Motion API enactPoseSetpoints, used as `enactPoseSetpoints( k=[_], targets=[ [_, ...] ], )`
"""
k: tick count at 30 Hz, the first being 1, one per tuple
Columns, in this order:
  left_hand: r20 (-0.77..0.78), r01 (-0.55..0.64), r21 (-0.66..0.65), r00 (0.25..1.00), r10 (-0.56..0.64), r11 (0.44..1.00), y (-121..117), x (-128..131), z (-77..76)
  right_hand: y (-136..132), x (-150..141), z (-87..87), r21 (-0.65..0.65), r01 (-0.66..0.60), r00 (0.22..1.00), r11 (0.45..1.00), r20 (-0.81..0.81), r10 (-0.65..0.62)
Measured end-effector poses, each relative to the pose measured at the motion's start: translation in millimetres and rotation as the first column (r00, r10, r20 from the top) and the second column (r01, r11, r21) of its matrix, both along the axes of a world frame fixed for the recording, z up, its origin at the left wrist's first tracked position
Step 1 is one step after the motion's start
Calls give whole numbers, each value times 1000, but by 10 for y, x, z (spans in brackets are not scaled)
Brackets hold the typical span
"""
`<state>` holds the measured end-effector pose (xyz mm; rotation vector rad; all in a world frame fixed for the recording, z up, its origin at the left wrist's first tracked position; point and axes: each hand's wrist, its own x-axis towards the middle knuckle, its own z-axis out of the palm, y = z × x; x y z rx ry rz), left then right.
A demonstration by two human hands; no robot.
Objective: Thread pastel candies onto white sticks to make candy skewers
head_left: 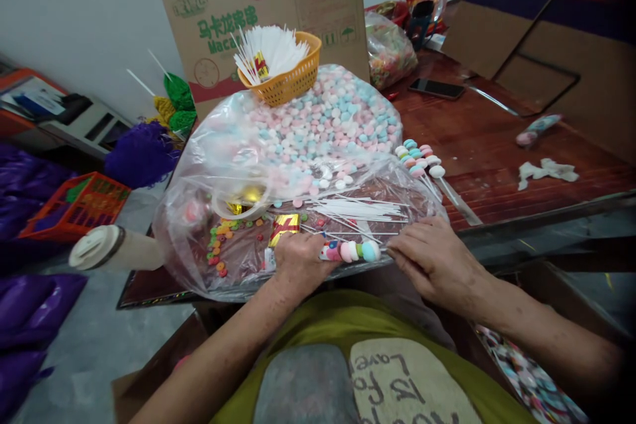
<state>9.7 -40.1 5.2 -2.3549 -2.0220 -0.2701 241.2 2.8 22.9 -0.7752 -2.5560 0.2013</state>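
A candy skewer (354, 252) of pink, white and blue marshmallow-like pieces lies level between my two hands at the table's front edge. My left hand (301, 257) is closed round its left end, where a printed wrapper shows. At the other end, the fingers of my right hand (430, 260) pinch the thin stick, mostly hidden by them. Loose white sticks (360, 209) lie just beyond on a clear plastic bag (183, 265). Beside my left hand is a gold-and-red packet (285, 228), with small coloured candy rings (214, 250) further left.
Pastel candies (328, 112) fill the bag, with a yellow basket (285, 83) of white sticks on top. Finished-looking skewers (422, 160) lie right of it. A lidded cup (116, 247) stands at the left edge; a phone (437, 88) and cardboard box (268, 0) are behind.
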Motion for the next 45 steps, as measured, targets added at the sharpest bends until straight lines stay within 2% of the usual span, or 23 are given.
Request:
enactPoseSetpoints(
  k=[3, 5, 8, 11, 13, 15, 17, 18, 22, 24, 26, 28, 30, 32, 34, 35, 40, 43, 45],
  targets=[
    [85, 58, -160, 995, -45, 985, -9, 57, 77, 59, 0, 30, 41, -6, 1000, 999, -9, 7],
    [205, 99, -324, 978, -33, 941, 12, 93, 163, 123, 0, 102, 141, -45, 999, 989, 0, 45],
    [454, 295, -513, 890, -37, 806, 63, 121, 271, 230, -5, 250, 302, -123, 992, 945, 61, 110],
    [653, 508, -570, 757, -20, 646, 97, 113, 277, 304, -25, 366, 335, -219, 974, 916, 128, 186],
    [725, 560, -588, 684, 73, 584, 105, 91, 238, 331, -46, 392, 316, -263, 962, 912, 163, 221],
    [756, 559, -610, 623, 201, 562, 111, 66, 197, 339, -72, 372, 285, -283, 955, 916, 174, 241],
    [763, 538, -623, 577, 290, 568, 124, 53, 174, 327, -110, 313, 230, -299, 950, 926, 161, 267],
    [767, 529, -618, 569, 298, 582, 135, 57, 169, 312, -137, 271, 195, -307, 948, 932, 149, 281],
    [784, 535, -554, 593, 184, 638, 191, 166, 153, 235, -291, 52, 62, -320, 944, 945, 109, 312],
    [787, 509, -515, 600, 145, 689, 216, 224, 149, 225, -354, -51, -3, -318, 943, 948, 102, 316],
    [796, 461, -475, 588, 143, 750, 231, 215, 169, 250, -365, -108, -52, -299, 948, 953, 97, 303],
    [799, 418, -462, 578, 163, 782, 228, 119, 223, 298, -319, -103, -53, -260, 962, 964, 77, 263],
    [750, 389, -489, 645, 148, 781, 202, -23, 292, 340, -246, -46, -33, -231, 972, 973, 42, 232],
    [633, 363, -555, 768, 97, 748, 158, -133, 334, 352, -191, 24, -11, -210, 977, 978, 24, 210],
    [562, 352, -602, 825, 68, 717, 117, -159, 322, 328, -188, 66, 7, -207, 977, 978, 46, 206],
    [562, 353, -606, 824, 69, 713, 103, -142, 295, 307, -208, 67, 18, -212, 975, 977, 66, 211],
    [579, 317, -551, 811, 80, 772, 116, 2, 102, 220, -391, -58, -12, -201, 974, 980, 101, 201],
    [583, 300, -559, 805, 109, 773, 121, -17, 54, 235, -422, -98, -46, -174, 979, 984, 94, 178],
    [509, 234, -558, 855, 105, 796, 92, -72, 73, 252, -388, -76, -23, -138, 982, 990, 124, 140]
  ],
)
